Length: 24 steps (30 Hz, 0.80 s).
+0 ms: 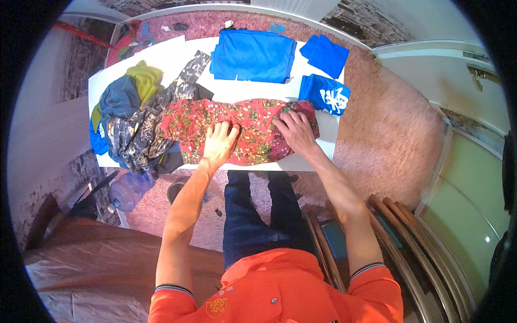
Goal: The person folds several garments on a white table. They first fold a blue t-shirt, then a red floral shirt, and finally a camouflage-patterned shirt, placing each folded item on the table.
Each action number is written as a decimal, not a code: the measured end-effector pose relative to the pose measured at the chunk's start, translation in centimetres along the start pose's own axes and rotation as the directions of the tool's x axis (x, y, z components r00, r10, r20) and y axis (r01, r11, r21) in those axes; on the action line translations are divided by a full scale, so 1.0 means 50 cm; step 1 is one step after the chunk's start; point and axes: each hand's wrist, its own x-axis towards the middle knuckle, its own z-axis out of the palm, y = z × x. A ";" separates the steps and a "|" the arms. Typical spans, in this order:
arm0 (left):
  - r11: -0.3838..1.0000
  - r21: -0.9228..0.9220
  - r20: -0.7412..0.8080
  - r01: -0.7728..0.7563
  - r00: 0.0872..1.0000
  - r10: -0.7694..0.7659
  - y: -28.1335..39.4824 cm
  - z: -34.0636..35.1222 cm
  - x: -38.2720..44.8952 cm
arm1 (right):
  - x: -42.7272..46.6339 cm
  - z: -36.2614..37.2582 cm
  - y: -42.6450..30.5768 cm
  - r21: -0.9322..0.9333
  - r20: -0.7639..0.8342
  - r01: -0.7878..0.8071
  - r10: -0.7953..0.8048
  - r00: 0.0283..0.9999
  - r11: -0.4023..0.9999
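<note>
A red floral cloth garment [254, 129] lies in a long, rumpled shape across the front of the white table [258, 89]. My left hand [220, 141] rests on its middle with the fingertips pressed into the fabric; whether they pinch it cannot be told. Further right, my right hand [295, 131] lies on the garment with its fingers spread. The garment's left end touches a dark patterned cloth [137, 133] in a heap that also holds a blue denim piece [121, 95] and a yellow-green cloth [145, 78].
Behind the garment lies a large folded blue cloth [254, 56]. Two smaller folded blue cloths, one plain [326, 55] and one with white writing [323, 95], lie at the right. Below the table are a large plastic water bottle [129, 191] and a dark round container [176, 191].
</note>
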 end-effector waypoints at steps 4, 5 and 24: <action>0.997 0.014 0.137 0.076 0.988 -0.077 -0.014 0.010 0.003 | -0.004 -0.001 0.021 0.055 0.017 0.036 -0.037 0.999 0.998; 0.999 0.024 0.085 0.042 0.995 -0.044 -0.013 -0.003 -0.003 | 0.008 -0.018 0.010 0.085 -0.049 0.062 -0.058 0.997 0.994; 0.981 0.082 0.178 -0.176 0.971 0.160 0.075 -0.018 0.056 | -0.044 -0.003 0.017 0.324 0.260 -0.003 -0.086 0.962 0.946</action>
